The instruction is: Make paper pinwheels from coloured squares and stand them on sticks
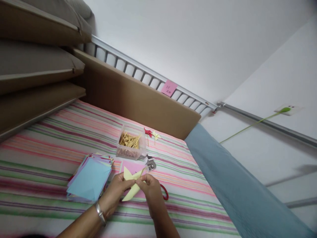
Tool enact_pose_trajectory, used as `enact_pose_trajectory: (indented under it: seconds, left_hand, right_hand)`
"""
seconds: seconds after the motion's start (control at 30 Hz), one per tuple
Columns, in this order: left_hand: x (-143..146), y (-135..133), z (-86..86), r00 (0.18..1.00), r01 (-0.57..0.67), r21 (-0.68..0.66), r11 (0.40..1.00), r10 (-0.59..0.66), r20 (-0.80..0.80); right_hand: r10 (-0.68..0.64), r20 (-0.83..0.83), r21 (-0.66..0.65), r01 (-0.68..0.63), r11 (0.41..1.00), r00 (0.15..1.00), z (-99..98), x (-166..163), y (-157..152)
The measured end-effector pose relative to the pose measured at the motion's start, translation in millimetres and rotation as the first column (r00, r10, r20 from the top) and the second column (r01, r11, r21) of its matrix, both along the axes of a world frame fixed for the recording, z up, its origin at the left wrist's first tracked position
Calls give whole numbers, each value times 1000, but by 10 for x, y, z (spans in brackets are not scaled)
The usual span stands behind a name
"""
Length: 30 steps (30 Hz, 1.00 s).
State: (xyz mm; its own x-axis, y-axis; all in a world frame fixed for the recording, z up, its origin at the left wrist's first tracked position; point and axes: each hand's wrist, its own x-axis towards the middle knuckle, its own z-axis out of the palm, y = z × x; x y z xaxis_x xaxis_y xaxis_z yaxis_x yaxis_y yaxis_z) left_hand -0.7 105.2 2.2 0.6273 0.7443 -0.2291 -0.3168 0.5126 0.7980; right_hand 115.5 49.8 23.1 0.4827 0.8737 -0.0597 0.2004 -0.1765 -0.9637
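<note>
Between both hands is a yellow paper pinwheel [132, 192], its corners bent in toward the middle. My left hand [115, 191] pinches its left side, thumb at the centre. My right hand [150, 185] pinches the centre and right side; whether a small pin is between the fingertips is too small to tell. Under the pinwheel lies a pink paper sheet [128, 165]. Just beyond the right hand sits a small container of metal pins [151, 164]. A red scissor handle [164, 192] shows right of the right hand, the rest hidden.
A stack of coloured paper [86, 178] lies at left on the striped cloth [49, 185]. Behind stands a clear box [142, 143] of wooden sticks [130, 140]. A red pinwheel [148, 132] and a small yellow pinwheel [156, 135] lie beside it. A brown board [128, 89] bounds the back.
</note>
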Motion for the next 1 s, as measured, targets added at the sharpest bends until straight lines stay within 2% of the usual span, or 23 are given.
enact_pose_trajectory:
  seconds: [0.37,0.67,1.0]
  left_hand:
    - [4,-16,0,1000,2,-27,1000,-1,21]
    - [6,21,-47,1000,-8,2,1000,9,-14]
    - [-18,39,4,993,66,-18,998,-64,97]
  right_hand:
    - [-3,75,-20,5,1000,997,108,-65,-30]
    - [-24,68,-15,25,1000,997,81,-56,-3]
    - [-38,118,-3,38,999,992,160,-56,1]
